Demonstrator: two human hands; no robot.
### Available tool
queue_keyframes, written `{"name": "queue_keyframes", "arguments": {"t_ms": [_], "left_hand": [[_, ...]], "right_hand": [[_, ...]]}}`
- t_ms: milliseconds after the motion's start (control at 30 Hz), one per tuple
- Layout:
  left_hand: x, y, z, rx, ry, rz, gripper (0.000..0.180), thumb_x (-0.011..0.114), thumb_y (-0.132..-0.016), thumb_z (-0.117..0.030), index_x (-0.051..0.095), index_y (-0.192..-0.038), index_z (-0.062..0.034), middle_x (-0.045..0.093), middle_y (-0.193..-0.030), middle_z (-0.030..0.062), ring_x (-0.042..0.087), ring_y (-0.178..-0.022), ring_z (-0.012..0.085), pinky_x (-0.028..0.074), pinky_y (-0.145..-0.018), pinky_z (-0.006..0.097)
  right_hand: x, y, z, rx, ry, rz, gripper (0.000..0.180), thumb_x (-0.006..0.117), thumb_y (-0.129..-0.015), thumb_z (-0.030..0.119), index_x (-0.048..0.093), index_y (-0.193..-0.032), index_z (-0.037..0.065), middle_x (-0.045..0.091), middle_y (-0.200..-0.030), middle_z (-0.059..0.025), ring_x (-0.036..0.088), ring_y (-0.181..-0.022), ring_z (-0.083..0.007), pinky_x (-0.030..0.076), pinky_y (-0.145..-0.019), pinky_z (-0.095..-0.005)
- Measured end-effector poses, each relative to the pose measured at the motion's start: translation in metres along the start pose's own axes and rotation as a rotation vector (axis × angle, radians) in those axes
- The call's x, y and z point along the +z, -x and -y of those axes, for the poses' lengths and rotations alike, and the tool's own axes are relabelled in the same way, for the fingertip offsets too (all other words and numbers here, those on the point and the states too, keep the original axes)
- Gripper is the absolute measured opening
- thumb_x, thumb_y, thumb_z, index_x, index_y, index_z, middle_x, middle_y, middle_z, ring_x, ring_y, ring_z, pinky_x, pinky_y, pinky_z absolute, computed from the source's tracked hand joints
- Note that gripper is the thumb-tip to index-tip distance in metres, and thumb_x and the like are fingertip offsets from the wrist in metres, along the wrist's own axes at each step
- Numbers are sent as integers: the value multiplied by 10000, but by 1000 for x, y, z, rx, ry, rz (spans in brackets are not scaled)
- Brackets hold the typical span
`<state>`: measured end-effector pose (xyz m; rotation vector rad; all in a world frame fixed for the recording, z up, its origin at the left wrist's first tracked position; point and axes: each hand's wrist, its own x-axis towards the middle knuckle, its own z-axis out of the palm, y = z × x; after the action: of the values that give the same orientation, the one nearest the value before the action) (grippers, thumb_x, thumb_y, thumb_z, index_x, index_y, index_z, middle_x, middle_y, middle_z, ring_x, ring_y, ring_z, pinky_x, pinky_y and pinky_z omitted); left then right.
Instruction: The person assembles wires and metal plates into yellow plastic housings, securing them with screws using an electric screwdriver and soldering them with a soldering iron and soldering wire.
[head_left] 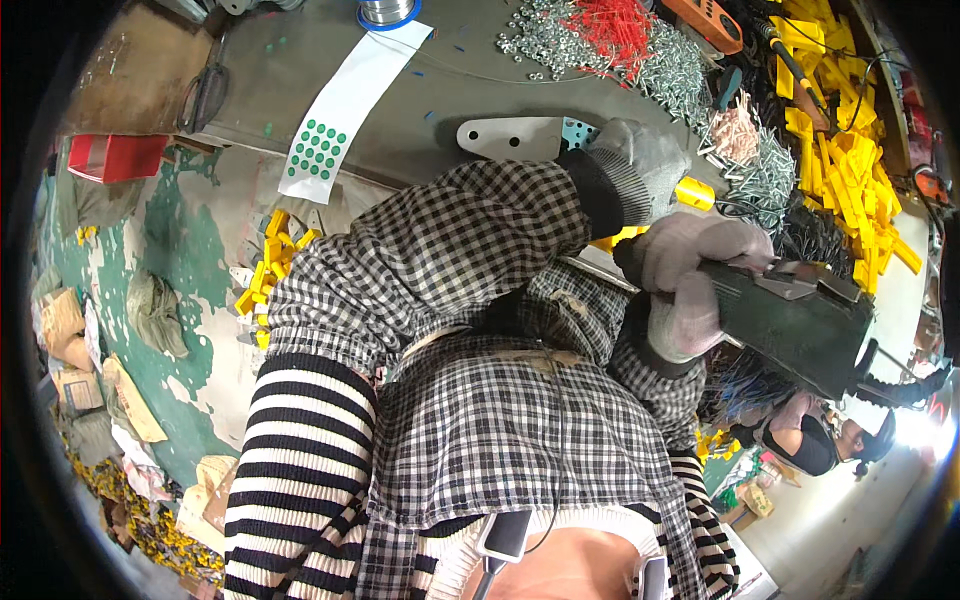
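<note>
My left hand (640, 165), in a grey knit glove with a checked sleeve, rests on the grey bench at the right end of a flat grey metal plate (505, 137) with a pale blue piece (580, 131). Its fingers are turned away from me. A small yellow plastic part (695, 192) lies just to its right. My right hand (688, 285), in a pale glove, is closed around a dark boxy tool (800, 325) held at the bench edge, lower right of the left hand.
Heaps of silver screws (680, 70), red plastic bits (610, 25) and yellow plastic parts (850, 170) cover the bench's right side. A white strip with green dots (335, 120) hangs off the bench. A red bin (115, 157) and yellow pieces (268, 265) lie on the floor. Another person (810, 440) sits lower right.
</note>
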<state>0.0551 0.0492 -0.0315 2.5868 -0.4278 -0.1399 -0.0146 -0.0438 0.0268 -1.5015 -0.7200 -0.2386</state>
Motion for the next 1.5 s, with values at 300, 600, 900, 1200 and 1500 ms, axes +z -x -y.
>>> {"name": "queue_keyframes", "arguments": {"t_ms": [300,600,900,1200,1500], "left_hand": [[-3,47,-47,159,-220,-201,367,606,-799,-341,610,-1063,-86,585,-1018,100,557,-1057,247,404,-929,442],[12,65,-71,361,-177,-87,259,477,-904,-156,645,-1066,-44,621,-1070,92,540,-1100,204,436,-951,342],[-2,55,-62,343,-154,-35,289,470,-930,-158,563,-1175,-37,585,-1146,115,520,-1145,214,400,-1007,349],[-31,73,-43,521,28,-136,538,601,-850,-269,472,-1316,-32,529,-1259,148,485,-1217,281,348,-1086,421],[-66,107,33,-200,-438,249,699,691,-778,-261,400,-1371,-31,531,-1105,131,583,-1007,251,512,-819,418]], "right_hand": [[-46,-72,61,-94,-542,528,627,702,-867,365,469,-1317,-3,599,-668,-36,544,-504,-144,415,-438,-300],[-34,-84,-18,-3,-219,73,396,653,-864,265,492,-1162,60,360,-506,52,392,-448,-94,359,-465,-268],[-40,-67,-37,203,-247,-89,279,657,-846,160,468,-1020,51,445,-534,-23,456,-447,-137,417,-483,-293],[-28,-108,38,437,-203,28,447,632,-857,72,474,-1273,22,552,-887,-11,533,-838,-128,445,-788,-305],[-129,-77,-15,365,-635,-712,254,661,-885,210,572,-1031,22,510,-786,7,490,-734,-120,463,-801,-362]]}}
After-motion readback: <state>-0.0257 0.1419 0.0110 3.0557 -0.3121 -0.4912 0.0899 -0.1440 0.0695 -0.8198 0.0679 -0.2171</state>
